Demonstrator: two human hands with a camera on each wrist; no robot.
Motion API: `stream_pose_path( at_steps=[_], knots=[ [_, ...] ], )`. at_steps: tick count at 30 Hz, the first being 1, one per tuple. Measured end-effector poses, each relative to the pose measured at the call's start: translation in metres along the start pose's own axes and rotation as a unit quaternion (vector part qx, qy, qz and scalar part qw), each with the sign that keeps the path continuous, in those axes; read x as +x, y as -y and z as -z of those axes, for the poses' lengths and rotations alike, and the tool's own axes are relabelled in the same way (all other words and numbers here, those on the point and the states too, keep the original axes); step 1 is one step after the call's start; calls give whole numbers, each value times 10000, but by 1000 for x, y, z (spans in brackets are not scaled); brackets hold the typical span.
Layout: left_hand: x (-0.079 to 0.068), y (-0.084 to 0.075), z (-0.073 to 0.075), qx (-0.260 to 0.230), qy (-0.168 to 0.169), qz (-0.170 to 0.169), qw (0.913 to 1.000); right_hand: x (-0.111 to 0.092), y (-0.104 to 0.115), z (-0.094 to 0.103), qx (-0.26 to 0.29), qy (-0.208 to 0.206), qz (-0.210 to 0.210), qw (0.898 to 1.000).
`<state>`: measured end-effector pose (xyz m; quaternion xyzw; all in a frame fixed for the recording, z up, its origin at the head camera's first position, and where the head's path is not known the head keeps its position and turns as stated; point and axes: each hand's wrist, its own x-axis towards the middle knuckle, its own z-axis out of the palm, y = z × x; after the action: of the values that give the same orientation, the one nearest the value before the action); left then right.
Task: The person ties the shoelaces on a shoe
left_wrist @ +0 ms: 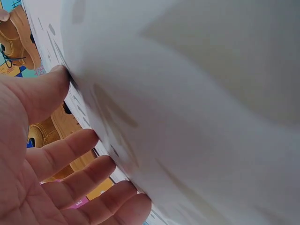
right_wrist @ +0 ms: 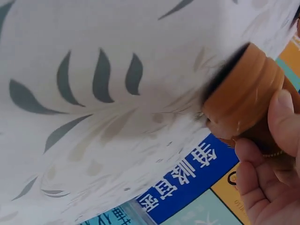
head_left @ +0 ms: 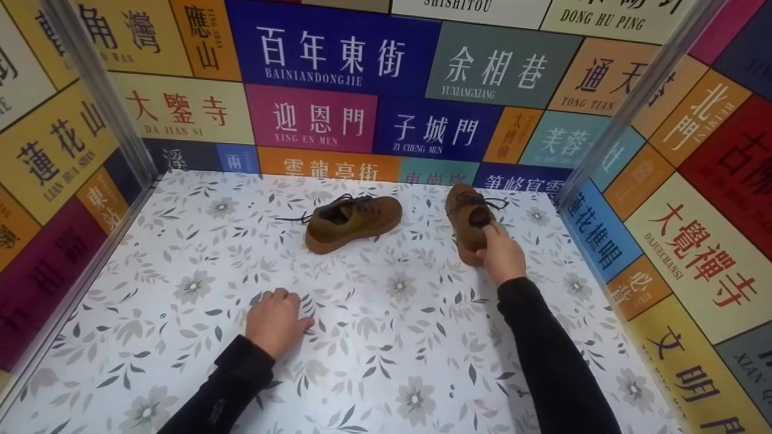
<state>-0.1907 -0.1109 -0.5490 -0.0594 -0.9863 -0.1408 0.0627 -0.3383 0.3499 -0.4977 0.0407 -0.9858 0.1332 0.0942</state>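
Note:
Two brown lace-up shoes are on the flowered white surface in the head view. My right hand (head_left: 505,252) grips the right shoe (head_left: 463,218) at its heel, its toe pointing to the back wall. In the right wrist view, thumb and fingers pinch the heel (right_wrist: 248,101) from both sides, and the sole's heel end is tilted up toward the camera. The left shoe (head_left: 356,222) lies with its toe to the right and a dark lace trailing left. Nearer the front, my left hand (head_left: 274,319) rests on the surface with relaxed fingers, holding nothing; its fingertips touch the surface in the left wrist view.
The tabletop (head_left: 338,361) has a grey leaf and flower print. Colourful panels with Chinese lettering form a back wall (head_left: 325,54), a left wall (head_left: 54,144) and a right wall (head_left: 693,241). Clear strips (head_left: 633,102) run up the corners.

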Motion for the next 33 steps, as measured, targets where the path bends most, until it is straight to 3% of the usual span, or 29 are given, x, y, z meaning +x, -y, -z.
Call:
stream_pose_path(
  at_steps=[8, 13, 15, 19, 22, 25, 30, 33],
  knots=[
    [6, -2, 2, 17, 100, -43, 9999, -20, 1, 1, 460, 108, -502, 9976],
    [34, -7, 16, -3, 428, 28, 9991, -51, 22, -2, 562, -355, -528, 9964],
    [52, -10, 22, -130, 313, -6, 9994, -63, 33, -5, 643, -507, -363, 9960],
    [93, -19, 29, -229, -345, -411, 9983, -88, 51, -12, 729, -394, 19, 9966],
    [118, -23, 27, 43, -838, -792, 9933, -104, 61, -15, 691, -190, 163, 9973],
    [132, -24, 22, 429, -1210, -945, 9872, -115, 67, -17, 647, -58, 265, 9975],
    [143, -28, 17, 719, -1050, -699, 9894, -125, 65, -18, 683, 182, 301, 9970],
    [148, -34, 21, 860, -1035, -884, 9869, -125, 59, -15, 705, 205, 261, 9970]
  ],
)
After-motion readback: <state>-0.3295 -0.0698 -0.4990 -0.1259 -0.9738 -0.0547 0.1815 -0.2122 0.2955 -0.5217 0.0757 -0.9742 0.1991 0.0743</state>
